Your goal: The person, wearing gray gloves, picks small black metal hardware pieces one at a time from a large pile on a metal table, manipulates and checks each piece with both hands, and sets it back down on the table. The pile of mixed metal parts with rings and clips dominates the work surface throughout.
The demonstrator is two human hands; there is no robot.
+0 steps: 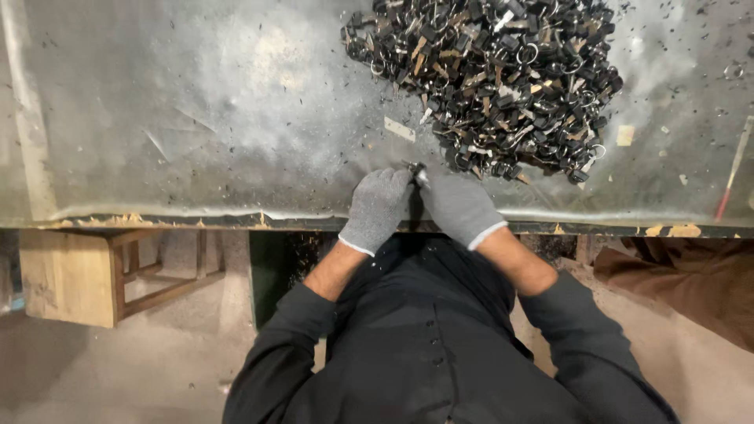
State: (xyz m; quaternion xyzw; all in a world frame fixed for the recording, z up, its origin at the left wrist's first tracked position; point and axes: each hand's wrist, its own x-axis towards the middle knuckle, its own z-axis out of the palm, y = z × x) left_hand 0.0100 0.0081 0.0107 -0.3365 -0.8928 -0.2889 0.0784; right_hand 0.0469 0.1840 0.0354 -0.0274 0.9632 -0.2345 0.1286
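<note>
Both my hands wear grey knit gloves and meet at the near edge of a dusty grey table (196, 118). My left hand (378, 206) and my right hand (459, 207) pinch together one small dark piece with a metal ring (415, 170) between their fingertips. A large heap of similar small black and brown pieces with metal rings (495, 78) lies just beyond my hands, at the upper right of the table.
A wooden stool (86, 275) stands under the table at the left. A brown cloth-covered shape (691, 283) is at the right, below the table edge. A red-tipped stick (732, 177) lies at the table's far right. Loose scraps and dust are scattered about.
</note>
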